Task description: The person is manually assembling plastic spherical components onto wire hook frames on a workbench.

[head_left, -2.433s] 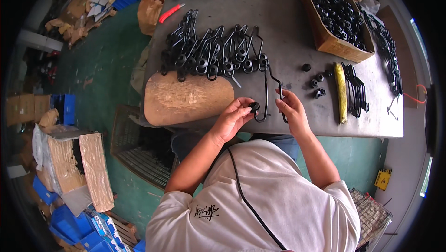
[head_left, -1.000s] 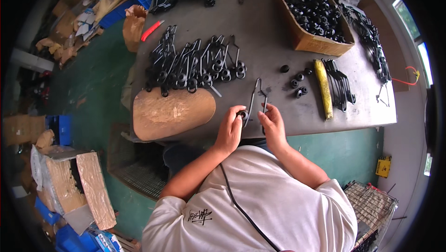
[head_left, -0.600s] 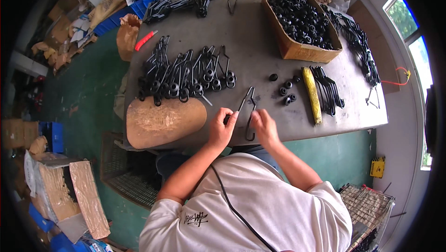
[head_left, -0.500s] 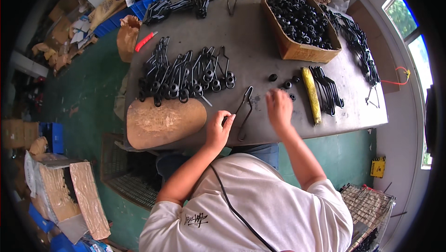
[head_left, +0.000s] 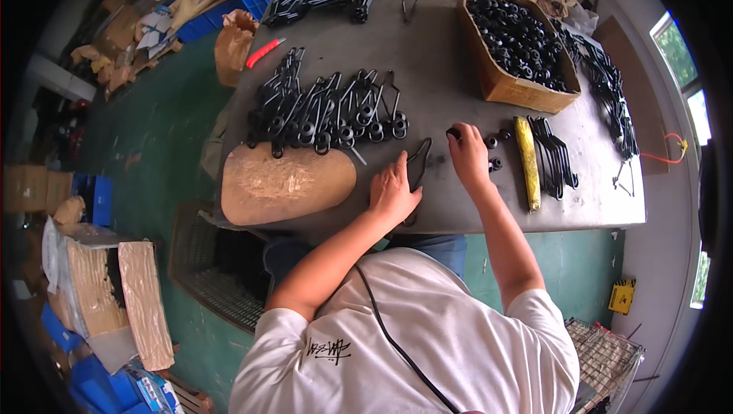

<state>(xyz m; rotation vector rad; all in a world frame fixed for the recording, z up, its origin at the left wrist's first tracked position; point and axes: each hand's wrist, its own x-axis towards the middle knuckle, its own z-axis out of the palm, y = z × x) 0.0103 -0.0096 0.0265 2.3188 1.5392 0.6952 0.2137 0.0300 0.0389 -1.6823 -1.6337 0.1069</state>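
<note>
On the grey table lies a bent black wire piece point(head_left: 423, 160), its rounded tip pointing away from me. My left hand point(head_left: 392, 191) is spread over its near part, index finger stretched out and thumb apart, hiding some of the wire. To its right, my right hand point(head_left: 468, 156) pinches a small black ball-like knob point(head_left: 454, 133) between thumb and fingers. Several more black knobs point(head_left: 495, 163) lie just right of that hand. Beyond my left hand are rows of wire pieces with knobs on their near ends point(head_left: 336, 112).
A rounded brown board point(head_left: 286, 185) lies at the front left. A yellow wrapped bar point(head_left: 527, 166) lies beside bare wire pieces point(head_left: 556, 158). Farther back are a carton of black knobs point(head_left: 527, 93), a red-handled cutter point(head_left: 264, 53) and more wire bundles point(head_left: 317, 3).
My left hand has gone from a pinch to spread fingers over the wire piece. The right hand has picked up a black knob. The whole view has shifted slightly.
</note>
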